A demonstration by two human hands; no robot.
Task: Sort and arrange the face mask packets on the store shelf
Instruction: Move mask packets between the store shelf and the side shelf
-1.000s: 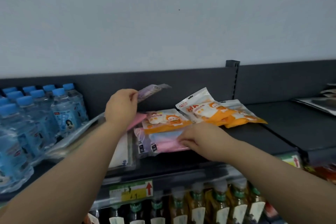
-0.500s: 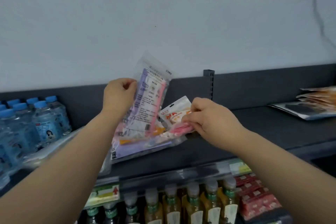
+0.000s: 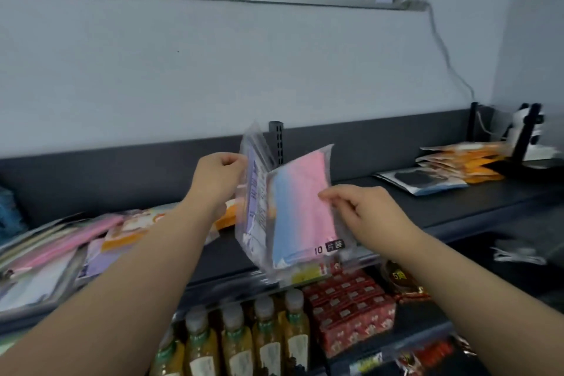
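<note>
My left hand (image 3: 217, 178) pinches the top edge of a clear mask packet with purple print (image 3: 254, 204), held upright above the dark shelf (image 3: 427, 214). My right hand (image 3: 363, 210) pinches the right edge of a pink-and-blue mask packet (image 3: 300, 207) that stands in front of the purple one. A loose heap of pink, purple and orange mask packets (image 3: 91, 241) lies on the shelf to the left, partly behind my left forearm. Further right on the shelf lie a black mask packet (image 3: 418, 178) and a stack of orange packets (image 3: 464, 159).
A shelf upright post (image 3: 276, 140) rises behind the held packets. Below the shelf stand juice bottles (image 3: 262, 336) and red snack packs (image 3: 351, 308). A white device on a black stand (image 3: 525, 131) sits at the far right by the wall.
Both hands have lifted their packets off the shelf and carried them right. The pink-and-blue packet now stands upright in my right hand. The view has swung right and the water bottles are gone.
</note>
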